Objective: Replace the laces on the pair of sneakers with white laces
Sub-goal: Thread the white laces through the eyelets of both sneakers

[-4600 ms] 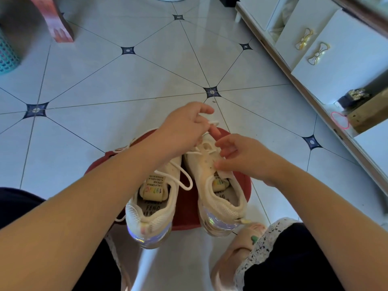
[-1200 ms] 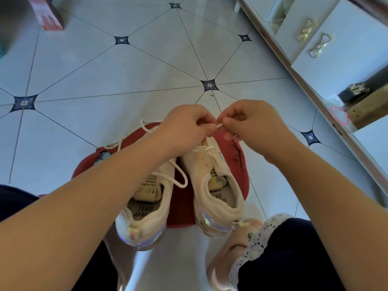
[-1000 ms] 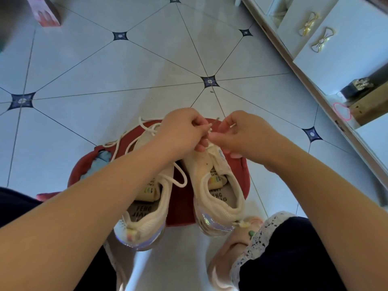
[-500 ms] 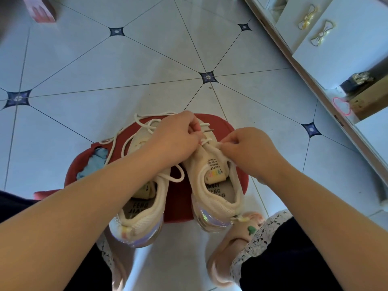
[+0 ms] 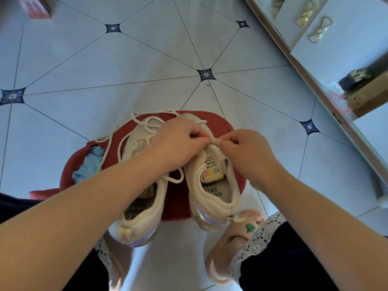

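Both hands meet in the middle of the frame, over the front of the right-hand sneaker (image 5: 214,198). The left hand (image 5: 178,141) has its fingers curled tight, thumb and forefinger pinching a short pale piece of the lace (image 5: 175,181) just above the shoe's tongue. The right hand (image 5: 245,152) is curled the same way, its thumb and forefinger (image 5: 225,143) nipping that piece from the other side, so the fingertips of the two hands almost touch. Whether the right hand also catches the edge of the tongue is too small to tell.

The two cream sneakers stand side by side, heels toward the bottom of the frame, on a red stool (image 5: 176,202) in the lower centre. The left-hand sneaker (image 5: 138,206) lies partly under the left forearm. The lace is cream-white and slack; it trails in loose loops over the stool's upper left part and hangs in one loop between the shoes. A blue cloth (image 5: 88,166) lies on the stool's left edge.
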A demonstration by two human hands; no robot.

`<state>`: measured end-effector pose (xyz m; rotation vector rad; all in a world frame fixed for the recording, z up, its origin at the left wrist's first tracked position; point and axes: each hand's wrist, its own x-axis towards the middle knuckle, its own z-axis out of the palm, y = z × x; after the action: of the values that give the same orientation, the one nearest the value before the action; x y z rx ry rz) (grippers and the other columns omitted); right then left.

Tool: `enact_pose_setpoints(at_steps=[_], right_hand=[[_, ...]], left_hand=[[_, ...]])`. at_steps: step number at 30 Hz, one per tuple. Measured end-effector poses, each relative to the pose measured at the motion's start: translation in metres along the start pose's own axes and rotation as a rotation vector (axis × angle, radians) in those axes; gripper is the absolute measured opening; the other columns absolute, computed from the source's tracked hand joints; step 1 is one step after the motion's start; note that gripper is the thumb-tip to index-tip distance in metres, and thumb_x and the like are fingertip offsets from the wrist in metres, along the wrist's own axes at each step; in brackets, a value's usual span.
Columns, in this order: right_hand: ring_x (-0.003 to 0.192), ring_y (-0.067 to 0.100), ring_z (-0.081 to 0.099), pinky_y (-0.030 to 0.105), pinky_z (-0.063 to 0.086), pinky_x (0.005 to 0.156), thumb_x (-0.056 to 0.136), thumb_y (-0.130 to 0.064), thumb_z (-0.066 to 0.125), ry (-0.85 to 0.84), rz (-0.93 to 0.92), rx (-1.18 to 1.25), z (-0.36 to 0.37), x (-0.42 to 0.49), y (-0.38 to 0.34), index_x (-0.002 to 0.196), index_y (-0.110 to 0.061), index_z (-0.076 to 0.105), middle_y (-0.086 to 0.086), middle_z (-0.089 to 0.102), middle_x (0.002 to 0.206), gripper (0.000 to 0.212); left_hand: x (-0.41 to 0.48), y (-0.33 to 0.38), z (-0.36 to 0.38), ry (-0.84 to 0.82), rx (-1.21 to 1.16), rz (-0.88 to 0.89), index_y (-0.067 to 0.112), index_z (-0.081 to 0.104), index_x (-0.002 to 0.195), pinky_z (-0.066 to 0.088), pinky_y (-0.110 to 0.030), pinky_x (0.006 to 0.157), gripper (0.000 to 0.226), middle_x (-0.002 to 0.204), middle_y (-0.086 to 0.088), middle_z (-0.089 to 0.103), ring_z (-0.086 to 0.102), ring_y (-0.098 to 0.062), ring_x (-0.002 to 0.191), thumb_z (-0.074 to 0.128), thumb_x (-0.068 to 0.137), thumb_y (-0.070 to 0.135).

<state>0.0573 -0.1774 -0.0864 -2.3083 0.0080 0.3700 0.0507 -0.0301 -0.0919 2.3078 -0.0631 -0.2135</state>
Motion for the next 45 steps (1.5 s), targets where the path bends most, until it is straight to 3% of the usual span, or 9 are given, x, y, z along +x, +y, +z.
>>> enact_pose_setpoints(at_steps=[3,5,9,13,22,26,36,39,45], right_hand=[[0.083,0.032,0.066,0.047,0.056,0.074,0.086,-0.018,0.061,-0.023,0.096,0.137,-0.001,0.001,-0.002,0.071,-0.019,0.067,0.009,0.070,0.081,0.016],[0.088,0.035,0.065,0.051,0.055,0.077,0.085,-0.010,0.058,-0.027,0.156,0.221,0.000,0.000,-0.002,0.072,-0.017,0.067,0.012,0.070,0.083,0.017],[0.085,0.030,0.068,0.040,0.058,0.078,0.086,-0.005,0.057,-0.059,0.264,0.442,0.001,-0.001,0.000,0.081,-0.007,0.067,0.014,0.069,0.085,0.012],[0.068,0.019,0.066,0.030,0.058,0.066,0.086,-0.001,0.055,-0.095,0.291,0.601,0.000,-0.005,0.002,0.075,-0.005,0.068,0.010,0.068,0.071,0.018],[0.062,0.015,0.065,0.027,0.057,0.062,0.088,0.002,0.051,-0.138,0.286,0.623,-0.001,-0.006,0.002,0.075,-0.005,0.067,0.007,0.067,0.065,0.022],[0.064,0.016,0.066,0.028,0.057,0.065,0.087,0.002,0.051,-0.148,0.273,0.627,-0.001,-0.006,0.001,0.075,-0.004,0.068,0.008,0.068,0.067,0.022],[0.066,0.016,0.066,0.026,0.057,0.065,0.087,0.001,0.052,-0.147,0.245,0.635,0.000,-0.006,0.004,0.080,-0.003,0.066,0.009,0.068,0.074,0.016],[0.070,0.018,0.067,0.029,0.057,0.068,0.087,0.001,0.053,-0.143,0.241,0.632,0.001,-0.007,0.005,0.081,-0.002,0.066,0.013,0.069,0.079,0.015],[0.074,0.021,0.065,0.031,0.057,0.071,0.087,-0.002,0.056,-0.142,0.216,0.625,0.000,-0.007,0.008,0.081,-0.003,0.066,0.015,0.068,0.083,0.011]], left_hand=[[0.000,-0.002,0.000,-0.013,0.047,0.003,0.023,0.072,0.088,0.032,-0.005,0.061,0.015,0.074,0.016,0.058,0.049,0.000,0.068,0.057,0.086,0.024],[0.000,-0.003,0.002,-0.038,0.107,0.013,0.023,0.071,0.087,0.030,-0.004,0.057,0.016,0.073,0.014,0.059,0.048,-0.003,0.068,0.056,0.086,0.023],[-0.001,-0.004,0.005,-0.004,0.136,0.010,0.023,0.068,0.083,0.035,-0.017,0.061,0.014,0.075,0.014,0.058,0.051,-0.005,0.073,0.055,0.085,0.021],[-0.002,-0.004,0.006,0.012,0.116,-0.005,0.030,0.061,0.073,0.040,-0.021,0.064,0.013,0.073,0.018,0.056,0.052,-0.002,0.072,0.057,0.085,0.025],[-0.003,-0.007,0.011,0.117,0.060,-0.073,0.026,0.061,0.072,0.046,-0.029,0.068,0.014,0.071,0.015,0.057,0.057,-0.010,0.077,0.056,0.086,0.028],[-0.002,-0.003,0.015,0.142,0.096,-0.102,0.026,0.061,0.071,0.050,-0.036,0.072,0.016,0.082,0.009,0.065,0.058,-0.014,0.081,0.057,0.086,0.030],[-0.002,0.001,0.022,0.201,0.189,-0.108,0.015,0.066,0.074,0.049,-0.036,0.063,0.021,0.076,0.002,0.066,0.059,-0.017,0.074,0.052,0.086,0.026],[-0.003,0.004,0.026,0.221,0.242,-0.094,0.015,0.064,0.075,0.040,-0.029,0.054,0.021,0.076,0.002,0.065,0.058,-0.017,0.072,0.050,0.087,0.027],[-0.001,0.004,0.027,0.185,0.231,-0.075,0.013,0.065,0.077,0.040,-0.027,0.054,0.021,0.079,0.000,0.067,0.059,-0.017,0.074,0.050,0.086,0.024]])
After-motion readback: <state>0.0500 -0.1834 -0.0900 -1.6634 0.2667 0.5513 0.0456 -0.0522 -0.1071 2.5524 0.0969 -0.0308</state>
